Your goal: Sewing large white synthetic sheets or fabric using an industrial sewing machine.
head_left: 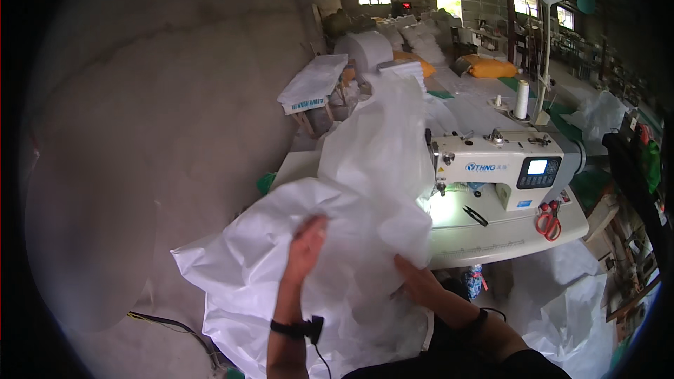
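A large white sheet (274, 238), smooth and slightly shiny like woven plastic, lies in loose folds in front of me and runs back past the sewing machine's left side. On its upper folds rests my left hand (307, 242), blurred, with its fingers stretched out. My right hand (415, 279) is at the sheet's right part, close to the sewing table's front edge. Its fingers are smeared and partly lost against the white material, so its grip is unclear. A white sewing machine (484, 161) with a lit display stands right of the sheet, its lamp shining on the needle area.
Black thread snips (475, 216) and red-handled scissors (548, 220) lie on the machine's white table (505, 238). A thread cone (521, 100) stands behind. A bare wall (161, 119) rises at left, near a small covered table (314, 84). More white sheeting (569, 309) hangs at lower right.
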